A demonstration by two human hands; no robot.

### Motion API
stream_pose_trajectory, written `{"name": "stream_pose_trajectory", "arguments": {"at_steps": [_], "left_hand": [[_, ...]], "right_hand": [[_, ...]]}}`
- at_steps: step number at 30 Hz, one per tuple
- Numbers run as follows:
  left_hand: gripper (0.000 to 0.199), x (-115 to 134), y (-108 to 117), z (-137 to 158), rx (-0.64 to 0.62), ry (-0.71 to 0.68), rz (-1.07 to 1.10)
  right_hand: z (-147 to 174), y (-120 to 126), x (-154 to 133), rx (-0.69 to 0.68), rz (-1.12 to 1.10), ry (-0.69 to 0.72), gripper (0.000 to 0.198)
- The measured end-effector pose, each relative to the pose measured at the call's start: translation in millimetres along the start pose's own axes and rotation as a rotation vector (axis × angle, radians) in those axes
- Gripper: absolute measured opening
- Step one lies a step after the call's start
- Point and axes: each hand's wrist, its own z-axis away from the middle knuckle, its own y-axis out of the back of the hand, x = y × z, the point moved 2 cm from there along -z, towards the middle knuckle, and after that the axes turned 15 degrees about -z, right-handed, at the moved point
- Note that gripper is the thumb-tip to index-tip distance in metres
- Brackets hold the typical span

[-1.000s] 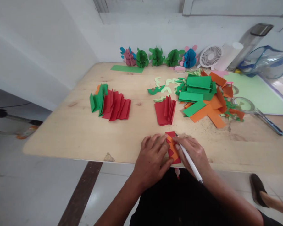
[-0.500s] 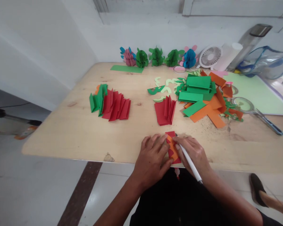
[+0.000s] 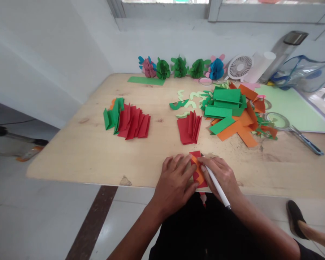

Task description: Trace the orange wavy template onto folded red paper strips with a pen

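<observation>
At the left of the frame, the table (image 3: pixel 78 155) runs out to a rounded corner. Left of centre stand folded green papers (image 3: pixel 114 117), with a bit of orange (image 3: pixel 112 104) behind them and folded red papers (image 3: pixel 134 122) touching them on the right. Above these, a flat green strip (image 3: pixel 146 80) lies below a row of paper figures: one pink (image 3: pixel 148 68) with blue parts, three green (image 3: pixel 180 68), one blue (image 3: pixel 216 69) with pink parts.

At lower centre, the left hand (image 3: pixel 176 182) lies palm down, fingers extended and slightly apart, its fingertips pressing on an orange piece (image 3: pixel 197 169). That piece, with a scalloped left edge, lies on a red strip (image 3: pixel 195 154) at the table's near edge. Above it stands a red stack (image 3: pixel 189 128), with pale green scraps (image 3: pixel 190 104) behind.

The right hand (image 3: pixel 220 175) curls around a white pen (image 3: pixel 216 186), its dark tip beside the strip's upper right edge.

Farther right sit a green pile (image 3: pixel 226 95) on orange paper (image 3: pixel 241 128), a fan (image 3: pixel 240 67), tape (image 3: pixel 277 120), a cutter (image 3: pixel 307 141) and, at lower right, someone's shoe (image 3: pixel 295 218).
</observation>
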Motion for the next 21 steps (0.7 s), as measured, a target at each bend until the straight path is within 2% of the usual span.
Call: {"name": "stream_pose_trajectory", "arguments": {"at_steps": [21], "left_hand": [[0.038,1.1,0.5,-0.3,0.003,-0.003,-0.013]], "right_hand": [[-0.1,0.0,-0.3,-0.009,0.006,-0.013,0.025]]}}
